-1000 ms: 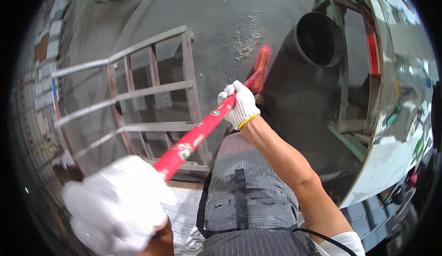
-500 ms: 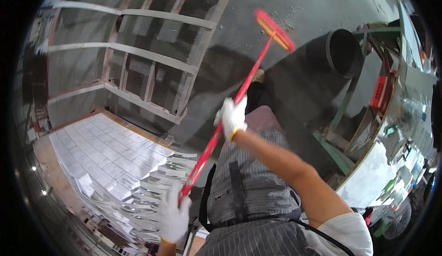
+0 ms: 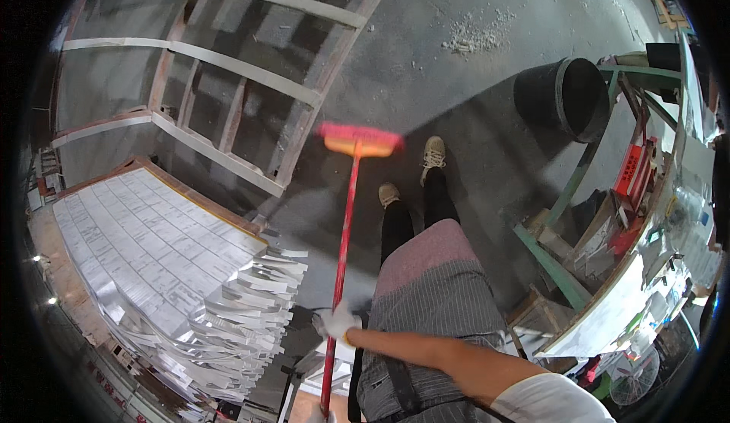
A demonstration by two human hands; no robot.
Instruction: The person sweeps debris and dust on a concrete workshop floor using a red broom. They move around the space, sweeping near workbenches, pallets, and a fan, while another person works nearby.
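Standing just left of the hands is a stack of metal sheets [image 3: 175, 271], its edges fanned toward the broom [image 3: 342, 248]; a wooden frame [image 3: 251, 88] lies on the floor [image 3: 456, 104] beyond it. Right of the hands a green bench [image 3: 578, 218] crowds in, with a black bucket [image 3: 566, 96] farther off and a patch of dust [image 3: 475, 35] past that. The left hand [image 3: 319, 415] is cut off at the lower edge — its grip cannot be told. The gloved right hand [image 3: 338, 323] is clenched on the broom's red handle, whose head rests on the floor ahead of the shoes [image 3: 411, 172].
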